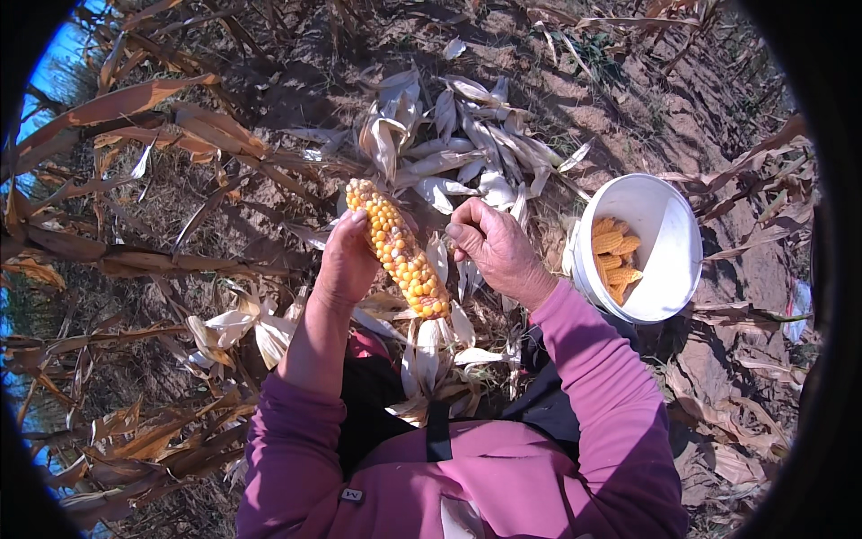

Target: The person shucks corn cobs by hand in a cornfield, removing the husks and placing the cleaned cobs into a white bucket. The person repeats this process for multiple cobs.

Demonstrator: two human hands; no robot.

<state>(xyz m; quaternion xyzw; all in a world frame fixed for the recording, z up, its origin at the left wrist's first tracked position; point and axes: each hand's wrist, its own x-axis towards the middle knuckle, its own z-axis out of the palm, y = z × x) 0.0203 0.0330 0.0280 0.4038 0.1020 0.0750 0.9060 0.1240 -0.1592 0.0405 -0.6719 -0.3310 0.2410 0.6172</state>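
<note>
An ear of corn [400, 251] with bare yellow kernels and some pale, discoloured patches slants across the middle of the head view. My left hand [348, 260] grips it from the left, thumb on its upper side and the other fingers hidden behind it. To the right of the ear is my right hand [498, 250], its fingers curled and the thumb pressed toward the forefinger. Whether anything small sits in that pinch cannot be made out. A gap shows between my right hand and the kernels. Below the ear, pale husk leaves [426, 355] hang down near my lap.
A white bucket [675, 234] with several husked ears of corn [614, 256] inside stands right of my right hand. Loose husks [476, 144] lie heaped on the soil ahead. Dry corn stalks [117, 256] crowd the left side.
</note>
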